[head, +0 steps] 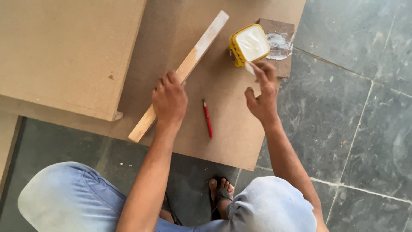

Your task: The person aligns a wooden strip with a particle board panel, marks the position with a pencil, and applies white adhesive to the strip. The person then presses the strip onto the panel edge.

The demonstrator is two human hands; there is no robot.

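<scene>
The long pale wooden strip [180,75] is lying slantwise on the brown fibreboard sheet [227,129], the left hand [169,99] clamping its lower half; it looks light and stiff. Beyond, the right hand [262,92] is pinching a small scrap at the yellow tub of white glue [249,44].

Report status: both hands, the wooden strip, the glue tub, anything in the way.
Left hand pinning strip on board. Right hand dipping scrap at glue tub. Pencil lies between hands, touching neither.
</scene>
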